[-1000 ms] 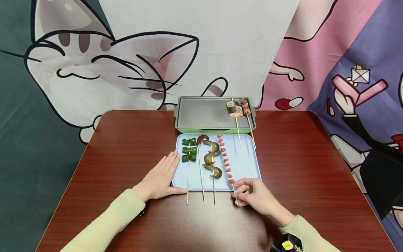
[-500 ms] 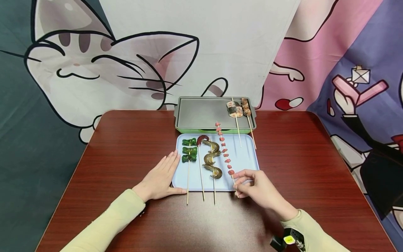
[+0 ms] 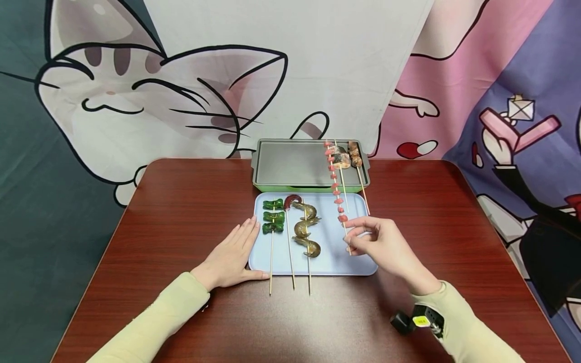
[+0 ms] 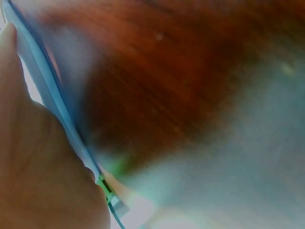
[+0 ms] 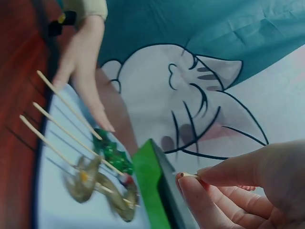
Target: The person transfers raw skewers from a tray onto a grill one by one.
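My right hand [image 3: 388,247] pinches the bare stick end of a skewer of small red meat pieces [image 3: 336,185]. Its far tip reaches over the grey grill pan [image 3: 290,161], close by the fish skewer there. In the right wrist view, thumb and finger grip the stick end [image 5: 190,175]. My left hand [image 3: 231,254] lies flat with straight fingers against the left edge of the light blue tray [image 3: 354,264]. On that tray rest a green pepper skewer [image 3: 273,217], a skewer with a dark red curled piece [image 3: 292,200] and a shrimp skewer [image 3: 306,227].
In the pan's right part lie a fish skewer [image 3: 339,157] and a brown meatball skewer [image 3: 355,155], their sticks hanging over the front rim. Pan and tray stand on a dark red wooden table [image 3: 190,201]. A cat-print cloth [image 3: 181,101] hangs behind.
My right hand has lifted the red meat skewer off the tray and carried it forward and slightly right, its tip now over the pan. The left hand has stayed still.
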Available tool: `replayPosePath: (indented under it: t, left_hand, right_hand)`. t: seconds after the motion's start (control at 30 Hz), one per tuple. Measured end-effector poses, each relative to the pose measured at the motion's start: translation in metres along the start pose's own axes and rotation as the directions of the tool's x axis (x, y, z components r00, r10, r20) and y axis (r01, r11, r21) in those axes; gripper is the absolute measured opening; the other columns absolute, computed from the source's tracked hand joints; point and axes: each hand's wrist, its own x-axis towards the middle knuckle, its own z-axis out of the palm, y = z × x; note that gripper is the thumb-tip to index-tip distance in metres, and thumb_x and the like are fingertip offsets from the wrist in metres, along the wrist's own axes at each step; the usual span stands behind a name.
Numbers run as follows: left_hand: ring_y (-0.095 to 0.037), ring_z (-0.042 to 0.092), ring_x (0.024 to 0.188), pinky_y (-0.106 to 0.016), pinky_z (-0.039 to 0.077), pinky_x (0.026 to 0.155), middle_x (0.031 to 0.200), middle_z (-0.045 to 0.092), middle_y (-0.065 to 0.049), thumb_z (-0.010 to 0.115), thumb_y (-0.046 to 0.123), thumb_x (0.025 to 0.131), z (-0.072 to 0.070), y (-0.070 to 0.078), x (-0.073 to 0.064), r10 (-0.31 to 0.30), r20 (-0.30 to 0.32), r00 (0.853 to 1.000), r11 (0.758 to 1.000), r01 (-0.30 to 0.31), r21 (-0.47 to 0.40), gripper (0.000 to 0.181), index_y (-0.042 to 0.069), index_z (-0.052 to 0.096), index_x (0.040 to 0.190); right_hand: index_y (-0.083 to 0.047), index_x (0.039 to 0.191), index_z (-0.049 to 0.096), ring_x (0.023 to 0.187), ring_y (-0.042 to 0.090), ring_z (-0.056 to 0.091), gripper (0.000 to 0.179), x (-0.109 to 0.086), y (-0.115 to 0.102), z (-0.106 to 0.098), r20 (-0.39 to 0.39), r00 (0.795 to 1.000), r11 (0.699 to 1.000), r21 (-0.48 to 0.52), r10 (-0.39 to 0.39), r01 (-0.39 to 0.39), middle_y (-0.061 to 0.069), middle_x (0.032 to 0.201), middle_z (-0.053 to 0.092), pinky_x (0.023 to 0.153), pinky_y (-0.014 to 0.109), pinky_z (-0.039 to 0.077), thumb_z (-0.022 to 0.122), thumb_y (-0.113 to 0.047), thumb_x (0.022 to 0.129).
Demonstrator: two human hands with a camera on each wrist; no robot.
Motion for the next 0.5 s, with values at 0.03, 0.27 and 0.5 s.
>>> replayPosePath:
  t: [0.03, 0.27, 0.5]
  left_hand:
    - [-0.035, 0.013, 0.153, -0.047, 0.016, 0.122, 0.166, 0.012, -0.025, 0.047, 0.084, 0.087, 0.000, 0.000, 0.000, -0.001, 0.000, 1.000, 1.000, 0.001, 0.007, 0.120, -0.010, 0.021, 0.157]
    - [-0.037, 0.016, 0.152, -0.048, 0.018, 0.121, 0.165, 0.014, -0.026, 0.049, 0.083, 0.087, -0.004, 0.002, 0.001, 0.000, 0.006, 1.000, 1.000, 0.000, 0.000, 0.119, -0.010, 0.023, 0.157]
    - [-0.035, 0.014, 0.153, -0.046, 0.016, 0.122, 0.166, 0.012, -0.024, 0.046, 0.085, 0.086, 0.004, -0.002, -0.001, 0.005, -0.017, 1.000, 1.000, -0.005, 0.012, 0.121, -0.009, 0.021, 0.158]
  right_hand:
    - [0.012, 0.117, 0.066, 0.066, 0.021, 0.071, 0.030, 0.002, -0.002, -0.002, -0.007, 1.000, 1.000, 0.000, -0.007, 0.007, 0.016, 0.085, 0.072, 0.066, 0.037, 0.062, 0.073, 0.007, 0.088]
    - [0.014, 0.119, 0.065, 0.070, 0.021, 0.072, 0.031, 0.016, -0.011, -0.016, -0.028, 0.998, 0.998, -0.005, -0.061, 0.061, 0.020, 0.091, 0.073, 0.067, 0.042, 0.062, 0.071, 0.008, 0.089]
    - [0.013, 0.120, 0.066, 0.077, 0.026, 0.074, 0.030, 0.038, -0.014, -0.022, -0.031, 0.999, 1.000, -0.011, -0.019, 0.018, 0.020, 0.093, 0.074, 0.071, 0.043, 0.062, 0.068, 0.007, 0.092]
